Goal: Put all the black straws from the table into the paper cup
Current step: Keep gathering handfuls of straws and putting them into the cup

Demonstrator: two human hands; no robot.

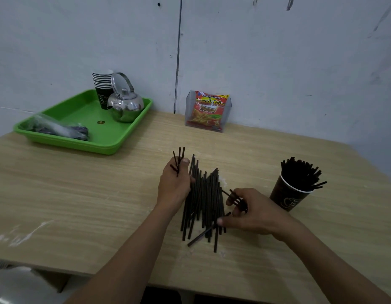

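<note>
Bare forearms (128,249), uncovered as far as visible; left grip (173,183) and right grip (253,213) likewise bare, thumbnails short.

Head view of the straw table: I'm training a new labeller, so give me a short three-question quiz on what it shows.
1. True or false: the paper cup right of the pile of black straws stands empty.
2. What stands on the green tray beside the steel kettle? A) a stack of paper cups B) a glass bottle C) a bowl
3. Fill in: the left hand and the right hand each grip a few ___.
Key: 1 false, it holds many black straws; 2 A; 3 black straws.
</note>
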